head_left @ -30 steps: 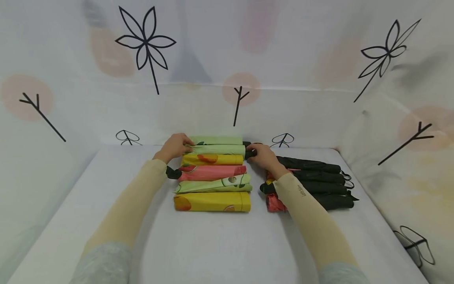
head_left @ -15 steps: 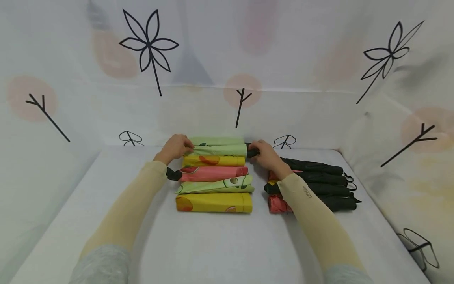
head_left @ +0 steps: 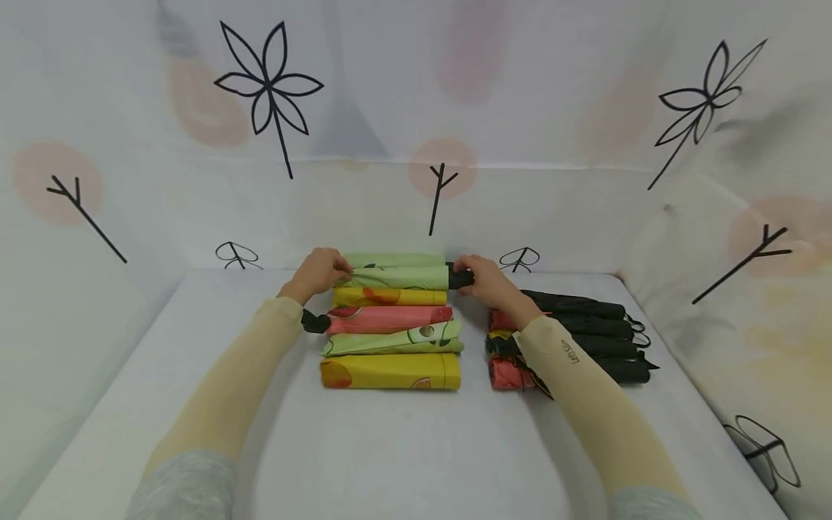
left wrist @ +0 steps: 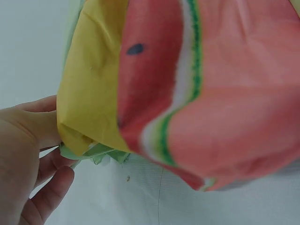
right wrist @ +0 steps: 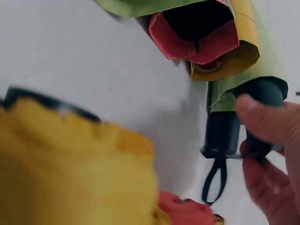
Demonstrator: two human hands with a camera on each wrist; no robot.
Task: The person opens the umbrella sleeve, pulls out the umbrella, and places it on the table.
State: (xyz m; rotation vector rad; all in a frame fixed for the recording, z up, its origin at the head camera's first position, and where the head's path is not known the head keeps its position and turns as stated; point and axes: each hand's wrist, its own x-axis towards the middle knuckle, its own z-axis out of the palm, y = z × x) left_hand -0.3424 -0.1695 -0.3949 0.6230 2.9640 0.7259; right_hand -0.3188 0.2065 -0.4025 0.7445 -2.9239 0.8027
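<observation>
Toward the back of the table, a folded umbrella in a light green cover (head_left: 409,277) lies crosswise in front of another folded umbrella in a green cover (head_left: 396,258). My left hand (head_left: 317,274) pinches the left end of the front one's cover. At its other end my right hand (head_left: 486,282) grips the black handle (right wrist: 265,91), thumb on top and fingers beneath. Beside that, in the right wrist view, a second black handle (right wrist: 222,133) with a strap loop shows. A watermelon-print cover (left wrist: 225,103) and a yellow cover (left wrist: 89,79) hide part of the left wrist view.
Nearer me lie yellow (head_left: 422,297), pink (head_left: 390,318), green (head_left: 390,341) and yellow (head_left: 383,371) covers in a row. A black end (head_left: 315,322) sticks out left of the pink one. Several black folded umbrellas (head_left: 604,347) lie at right under my right forearm.
My right hand has shifted slightly right along the black handle, and more of the handle shows. The right forearm has swung a little outward. My left hand keeps its hold on the green cover.
</observation>
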